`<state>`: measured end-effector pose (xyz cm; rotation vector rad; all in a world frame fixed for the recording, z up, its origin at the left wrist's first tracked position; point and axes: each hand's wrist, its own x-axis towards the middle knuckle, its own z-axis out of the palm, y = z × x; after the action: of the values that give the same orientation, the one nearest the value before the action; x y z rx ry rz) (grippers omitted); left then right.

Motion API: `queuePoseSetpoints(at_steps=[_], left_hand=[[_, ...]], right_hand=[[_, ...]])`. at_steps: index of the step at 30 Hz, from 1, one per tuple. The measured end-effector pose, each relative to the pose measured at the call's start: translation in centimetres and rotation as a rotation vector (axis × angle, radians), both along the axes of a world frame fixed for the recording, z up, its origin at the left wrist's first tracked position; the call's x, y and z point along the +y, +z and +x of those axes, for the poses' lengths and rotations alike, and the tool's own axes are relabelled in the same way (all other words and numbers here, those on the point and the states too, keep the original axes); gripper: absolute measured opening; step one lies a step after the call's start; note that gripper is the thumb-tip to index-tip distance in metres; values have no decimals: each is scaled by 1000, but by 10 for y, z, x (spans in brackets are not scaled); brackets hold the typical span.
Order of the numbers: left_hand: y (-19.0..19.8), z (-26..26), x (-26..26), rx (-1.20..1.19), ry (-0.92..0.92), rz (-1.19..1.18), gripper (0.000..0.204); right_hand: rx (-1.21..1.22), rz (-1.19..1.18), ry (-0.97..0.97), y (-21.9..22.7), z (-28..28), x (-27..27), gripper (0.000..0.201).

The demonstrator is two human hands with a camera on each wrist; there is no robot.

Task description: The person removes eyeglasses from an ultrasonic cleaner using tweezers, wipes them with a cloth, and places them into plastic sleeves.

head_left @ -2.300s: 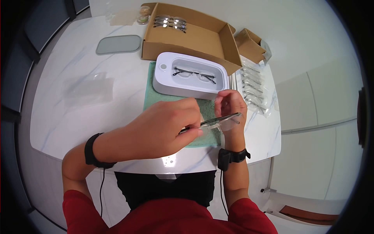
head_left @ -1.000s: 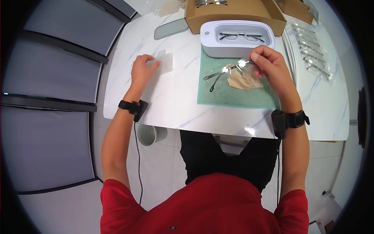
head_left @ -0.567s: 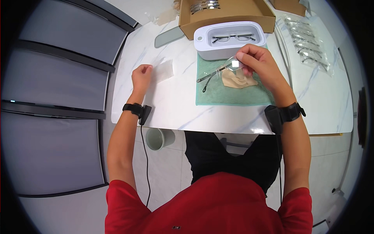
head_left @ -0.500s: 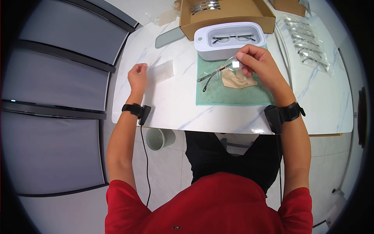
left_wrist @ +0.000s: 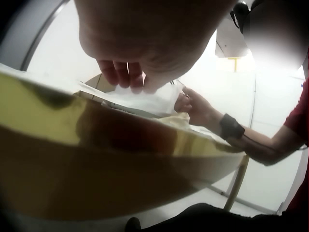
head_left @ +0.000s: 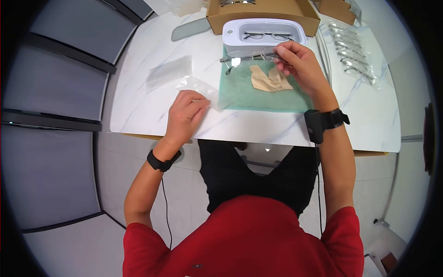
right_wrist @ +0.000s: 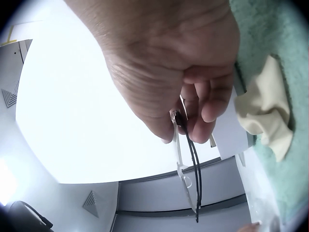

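In the head view the left hand (head_left: pixel 184 115) pinches the corner of a clear plastic bag (head_left: pixel 199 87) near the table's front edge. The bag also shows under the left hand (left_wrist: pixel 149 43) in the left wrist view. The right hand (head_left: pixel 302 67) holds clear-framed glasses (head_left: pixel 256 57) by one end, above a green towel (head_left: pixel 249 99) and a crumpled beige cloth (head_left: pixel 270 82). Seen from the right wrist, thumb and fingers of the right hand (right_wrist: pixel 169 63) grip the glasses (right_wrist: pixel 183 176), their dark temples hanging down side by side.
Another pair of glasses (head_left: pixel 267 35) lies in a white cleaner (head_left: pixel 233 44) behind the towel. Further back stand a cardboard box (head_left: pixel 263 21) and a grey lid (head_left: pixel 191 29). Other plastic bags (head_left: pixel 170 73) lie at left; several bagged glasses (head_left: pixel 353 53) lie at right.
The left hand has come right and nearer the body, bringing a clear bag away from those at left. The right hand still holds the glasses, now turned more level.
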<state>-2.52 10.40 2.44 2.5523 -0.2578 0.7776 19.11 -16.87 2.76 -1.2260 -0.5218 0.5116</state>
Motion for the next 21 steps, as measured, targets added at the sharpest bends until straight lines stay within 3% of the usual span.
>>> queuePoseSetpoints(at_steps=[3,10,15,21], left_hand=[[-17,-4,-8,122,-80,-29,18],[2,-1,-34,-10,75,-38,19],[-3,9,-59,164,151,126,28],[-11,11,-54,224,190,13,21]], right_hand=[[-78,-108,-54,8,-3,3,25],[-186,-170,-128,38,-37,-2,25],[-134,-205,-204,23,-71,-21,22],[-29,-186,-303,-8,-107,-47,20]])
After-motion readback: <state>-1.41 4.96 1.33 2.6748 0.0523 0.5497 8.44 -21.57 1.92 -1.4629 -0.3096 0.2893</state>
